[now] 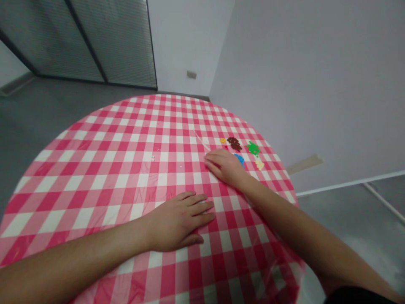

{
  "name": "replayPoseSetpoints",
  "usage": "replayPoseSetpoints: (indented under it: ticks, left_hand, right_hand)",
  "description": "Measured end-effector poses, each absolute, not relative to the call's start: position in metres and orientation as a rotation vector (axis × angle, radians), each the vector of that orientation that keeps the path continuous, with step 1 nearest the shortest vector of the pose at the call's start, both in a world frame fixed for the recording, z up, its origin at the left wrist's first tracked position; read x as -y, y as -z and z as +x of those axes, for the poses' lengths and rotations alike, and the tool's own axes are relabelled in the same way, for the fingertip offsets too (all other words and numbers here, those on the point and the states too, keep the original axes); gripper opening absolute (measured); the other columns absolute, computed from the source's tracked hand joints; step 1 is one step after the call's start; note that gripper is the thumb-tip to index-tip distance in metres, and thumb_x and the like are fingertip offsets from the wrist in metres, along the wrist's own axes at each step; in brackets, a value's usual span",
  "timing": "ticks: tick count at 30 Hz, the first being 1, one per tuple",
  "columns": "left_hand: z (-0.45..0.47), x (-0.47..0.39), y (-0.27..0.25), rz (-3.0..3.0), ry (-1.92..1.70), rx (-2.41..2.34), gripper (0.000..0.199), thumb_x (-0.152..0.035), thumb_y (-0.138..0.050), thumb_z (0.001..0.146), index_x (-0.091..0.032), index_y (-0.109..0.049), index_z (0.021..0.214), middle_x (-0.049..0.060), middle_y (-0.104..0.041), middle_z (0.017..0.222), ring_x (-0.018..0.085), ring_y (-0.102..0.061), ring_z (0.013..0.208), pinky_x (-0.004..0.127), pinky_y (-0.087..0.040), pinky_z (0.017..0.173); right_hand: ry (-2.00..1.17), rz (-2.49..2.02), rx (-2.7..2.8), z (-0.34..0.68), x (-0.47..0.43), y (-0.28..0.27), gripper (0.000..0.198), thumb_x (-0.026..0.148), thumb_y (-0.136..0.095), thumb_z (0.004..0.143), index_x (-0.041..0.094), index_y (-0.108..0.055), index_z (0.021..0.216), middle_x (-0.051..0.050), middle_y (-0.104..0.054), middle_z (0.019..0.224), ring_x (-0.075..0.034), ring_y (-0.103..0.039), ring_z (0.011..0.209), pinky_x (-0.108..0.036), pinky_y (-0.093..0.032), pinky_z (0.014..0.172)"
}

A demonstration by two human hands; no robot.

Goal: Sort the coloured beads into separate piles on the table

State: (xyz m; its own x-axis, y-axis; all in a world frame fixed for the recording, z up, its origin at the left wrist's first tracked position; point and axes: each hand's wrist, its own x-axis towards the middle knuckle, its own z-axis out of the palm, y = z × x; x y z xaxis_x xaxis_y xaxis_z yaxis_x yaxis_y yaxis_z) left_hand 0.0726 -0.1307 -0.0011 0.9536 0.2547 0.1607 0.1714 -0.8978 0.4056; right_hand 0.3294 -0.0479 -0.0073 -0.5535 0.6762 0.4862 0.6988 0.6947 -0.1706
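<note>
While both palms lie on the cloth, these lines go from the small coloured heaps outward.

Coloured heaps: small piles of tiny pieces lie on the tablecloth (126,169) at the far right part of the round table, near its edge. A brown pile (234,143) is the biggest, a green pile (253,148) lies to the right of it, a small yellow-orange pile (222,140) to the left, a pale cream pile (260,164) nearer to the person, and a blue pile (239,158) is partly hidden behind the right hand.

Right hand: the right hand (224,166) is stretched forward and lies flat, palm down, fingers together and pointing to the left. It pinches nothing. It rests just beside the blue pile; I cannot tell if it touches it.

Thin stick: a thin pale stick or straw (201,141) lies on the cloth just beyond the right hand's fingertips. Whether it touches them is not clear.

Left hand: the left hand (178,221) lies flat, palm down, closer to the person, fingers slightly spread and pointing right. It holds nothing and is well apart from the piles.

White specks: a few tiny white specks (153,158) lie in the middle of the cloth.

Tablecloth: red and white checks, a little wrinkled at the near edge.

Surroundings: grey floor, white walls, and dark-framed panels (95,38) with blinds at the far left.
</note>
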Motion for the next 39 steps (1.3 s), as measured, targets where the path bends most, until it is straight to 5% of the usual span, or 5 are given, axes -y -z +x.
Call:
replayPoseSetpoints:
  ticks: [12,18,39]
  left_hand:
    - [0.072,0.131,0.001,2.669,-0.338,-0.295,0.054,-0.047,-0.056,0.103,-0.016,-0.056,0.147,0.014,-0.055,0.155,0.036,-0.050,0.143,0.053,-0.034,0.120]
    - [0.073,0.130,0.001,2.677,-0.305,-0.297,0.054,-0.047,-0.057,0.103,-0.015,-0.056,0.147,0.014,-0.054,0.156,0.036,-0.049,0.144,0.052,-0.034,0.120]
    - [0.070,0.130,0.000,2.692,-0.267,-0.324,0.054,-0.050,-0.052,0.106,-0.021,-0.052,0.151,0.011,-0.053,0.157,0.033,-0.046,0.147,0.050,-0.028,0.124]
  right_hand:
    - [-0.390,-0.756,2.694,0.185,-0.011,0.021,0.040,0.020,-0.041,0.110,0.017,-0.060,0.145,-0.010,-0.056,0.155,-0.019,-0.050,0.145,-0.037,-0.039,0.121]
    - [-0.282,-0.663,2.853,0.180,-0.012,0.015,0.043,0.004,-0.042,0.103,0.017,-0.067,0.135,-0.008,-0.064,0.147,-0.019,-0.054,0.142,-0.034,-0.045,0.116]
    - [-0.048,-1.139,2.633,0.334,0.036,0.006,0.031,0.018,-0.050,0.102,0.019,-0.079,0.113,-0.014,-0.077,0.120,-0.027,-0.070,0.113,-0.044,-0.057,0.101]
